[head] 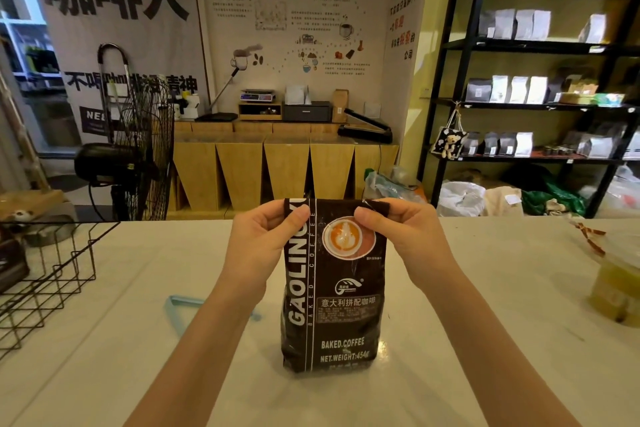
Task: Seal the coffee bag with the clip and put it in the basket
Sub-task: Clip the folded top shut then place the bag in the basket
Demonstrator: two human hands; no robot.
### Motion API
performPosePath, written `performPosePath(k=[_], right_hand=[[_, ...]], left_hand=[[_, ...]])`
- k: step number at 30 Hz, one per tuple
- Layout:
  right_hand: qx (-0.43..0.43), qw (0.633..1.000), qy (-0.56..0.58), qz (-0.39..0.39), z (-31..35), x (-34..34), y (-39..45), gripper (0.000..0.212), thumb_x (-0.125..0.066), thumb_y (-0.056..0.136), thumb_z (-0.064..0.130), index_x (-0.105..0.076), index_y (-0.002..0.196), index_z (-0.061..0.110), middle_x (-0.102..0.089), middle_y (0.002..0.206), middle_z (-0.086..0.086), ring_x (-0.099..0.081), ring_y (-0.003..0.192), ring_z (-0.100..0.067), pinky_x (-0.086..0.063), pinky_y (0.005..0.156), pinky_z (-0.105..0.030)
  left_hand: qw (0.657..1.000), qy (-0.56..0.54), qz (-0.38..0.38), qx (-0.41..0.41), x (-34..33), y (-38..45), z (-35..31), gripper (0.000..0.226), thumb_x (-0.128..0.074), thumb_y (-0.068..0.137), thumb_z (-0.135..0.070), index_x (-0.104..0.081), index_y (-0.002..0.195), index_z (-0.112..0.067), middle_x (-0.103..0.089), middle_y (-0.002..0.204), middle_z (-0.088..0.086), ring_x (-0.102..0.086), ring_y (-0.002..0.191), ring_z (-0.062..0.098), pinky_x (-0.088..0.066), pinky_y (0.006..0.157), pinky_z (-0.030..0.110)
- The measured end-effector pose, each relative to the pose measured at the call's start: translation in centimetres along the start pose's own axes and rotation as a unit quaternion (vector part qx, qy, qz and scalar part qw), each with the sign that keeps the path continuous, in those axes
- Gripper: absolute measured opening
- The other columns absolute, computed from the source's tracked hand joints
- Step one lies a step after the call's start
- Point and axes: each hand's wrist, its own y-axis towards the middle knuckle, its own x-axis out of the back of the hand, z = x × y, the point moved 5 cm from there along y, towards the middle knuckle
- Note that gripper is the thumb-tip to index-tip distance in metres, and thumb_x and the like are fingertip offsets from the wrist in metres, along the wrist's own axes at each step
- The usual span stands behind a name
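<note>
A dark brown coffee bag (332, 305) stands upright on the white table (138, 374), in the middle in front of me. My left hand (263, 236) pinches its folded top at the left corner, and my right hand (398, 229) pinches the right corner. A long light-blue clip (176, 308) lies on the table to the left of the bag, partly hidden behind my left forearm. The black wire basket (52, 274) stands at the table's left edge.
A yellowish plastic-wrapped package (616, 288) sits at the table's right edge. Beyond the table are a black floor fan (138, 149), a wooden counter (284, 166) and black shelves (536, 80) with bags.
</note>
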Motion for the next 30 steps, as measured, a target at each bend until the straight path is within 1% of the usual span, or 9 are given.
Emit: performPosePath(k=[4, 7, 11, 13, 16, 18, 25, 28, 30], right_hand=[[-0.012, 1.0, -0.001, -0.008, -0.2, 0.2, 0.2, 0.01, -0.067, 0.075, 0.007, -0.072, 0.074, 0.016, -0.073, 0.059, 0.007, -0.069, 0.06, -0.008, -0.053, 0.056, -0.014], [-0.017, 1.0, 0.004, -0.008, -0.4, 0.2, 0.2, 0.01, -0.067, 0.075, 0.009, -0.072, 0.074, 0.018, -0.074, 0.061, 0.006, -0.07, 0.062, -0.009, -0.054, 0.058, -0.016], [-0.032, 0.999, 0.023, -0.003, -0.8, -0.2, 0.3, 0.008, -0.065, 0.077, 0.011, -0.07, 0.075, 0.017, -0.073, 0.061, 0.007, -0.069, 0.062, -0.007, -0.054, 0.057, -0.014], [-0.038, 0.999, 0.03, 0.001, -1.1, -0.4, 0.5, 0.008, -0.064, 0.078, 0.01, -0.07, 0.077, 0.015, -0.074, 0.062, 0.007, -0.069, 0.062, -0.007, -0.054, 0.058, -0.014], [-0.042, 0.998, 0.048, 0.0, -1.3, -0.7, 0.7, 0.006, -0.065, 0.075, 0.012, -0.07, 0.076, 0.016, -0.074, 0.064, 0.006, -0.069, 0.063, -0.008, -0.055, 0.061, -0.017], [-0.046, 0.998, 0.052, 0.001, -1.4, -0.8, 0.7, 0.007, -0.064, 0.077, 0.011, -0.069, 0.077, 0.016, -0.074, 0.063, 0.006, -0.069, 0.063, -0.008, -0.055, 0.06, -0.017], [-0.082, 0.993, 0.089, 0.015, -1.6, -1.1, 0.5, 0.006, -0.063, 0.077, 0.013, -0.068, 0.079, 0.015, -0.075, 0.063, 0.005, -0.07, 0.061, -0.009, -0.055, 0.054, -0.017], [-0.085, 0.992, 0.086, 0.02, -1.5, -1.2, 0.4, 0.006, -0.064, 0.074, 0.017, -0.067, 0.079, 0.016, -0.075, 0.063, 0.005, -0.07, 0.062, -0.009, -0.055, 0.054, -0.017], [-0.09, 0.992, 0.087, 0.016, -1.5, -1.1, 0.3, 0.007, -0.065, 0.072, 0.018, -0.068, 0.079, 0.017, -0.075, 0.064, 0.005, -0.071, 0.063, -0.009, -0.056, 0.056, -0.018]], left_hand=[[1.0, -0.001, -0.008, -0.021, -0.3, 0.0, 0.0, 0.013, -0.058, 0.081, -0.011, -0.069, 0.082, -0.018, -0.075, 0.068, -0.007, -0.069, 0.066, 0.008, -0.054, 0.057, 0.016], [0.999, 0.029, 0.022, -0.034, -0.3, -0.2, -0.5, 0.02, -0.055, 0.083, -0.013, -0.064, 0.098, -0.022, -0.075, 0.079, -0.005, -0.069, 0.076, 0.008, -0.053, 0.06, 0.016], [0.98, 0.182, 0.074, -0.033, 1.4, -0.3, -0.5, 0.027, -0.048, 0.087, -0.027, -0.053, 0.113, -0.031, -0.064, 0.103, -0.013, -0.061, 0.094, -0.004, -0.047, 0.071, 0.008], [0.949, 0.303, 0.08, -0.015, 3.7, -0.3, 0.4, 0.02, -0.044, 0.09, -0.025, -0.057, 0.102, -0.034, -0.061, 0.102, -0.017, -0.055, 0.097, -0.006, -0.042, 0.08, 0.012], [0.889, 0.434, 0.123, 0.073, 8.4, -0.1, 2.9, 0.027, -0.045, 0.088, -0.009, -0.064, 0.084, -0.029, -0.063, 0.106, -0.005, -0.053, 0.108, 0.01, -0.04, 0.095, 0.031], [0.851, 0.486, 0.16, 0.119, 11.4, -0.5, 4.4, 0.031, -0.048, 0.082, -0.001, -0.063, 0.078, -0.028, -0.06, 0.112, -0.002, -0.049, 0.115, 0.016, -0.037, 0.1, 0.035], [0.765, 0.6, 0.17, 0.161, 17.2, -2.7, 9.7, 0.029, -0.055, 0.079, -0.003, -0.059, 0.092, -0.029, -0.032, 0.146, 0.006, -0.029, 0.134, 0.023, -0.024, 0.108, 0.034], [0.779, 0.579, 0.138, 0.196, 18.4, -3.2, 11.0, 0.028, -0.053, 0.084, -0.016, -0.054, 0.111, -0.024, -0.03, 0.147, 0.004, -0.028, 0.134, 0.022, -0.023, 0.11, 0.034], [0.8, 0.555, 0.123, 0.191, 18.4, -3.4, 10.9, 0.024, -0.054, 0.085, -0.018, -0.054, 0.108, -0.025, -0.041, 0.139, 0.004, -0.038, 0.126, 0.022, -0.029, 0.102, 0.03]])
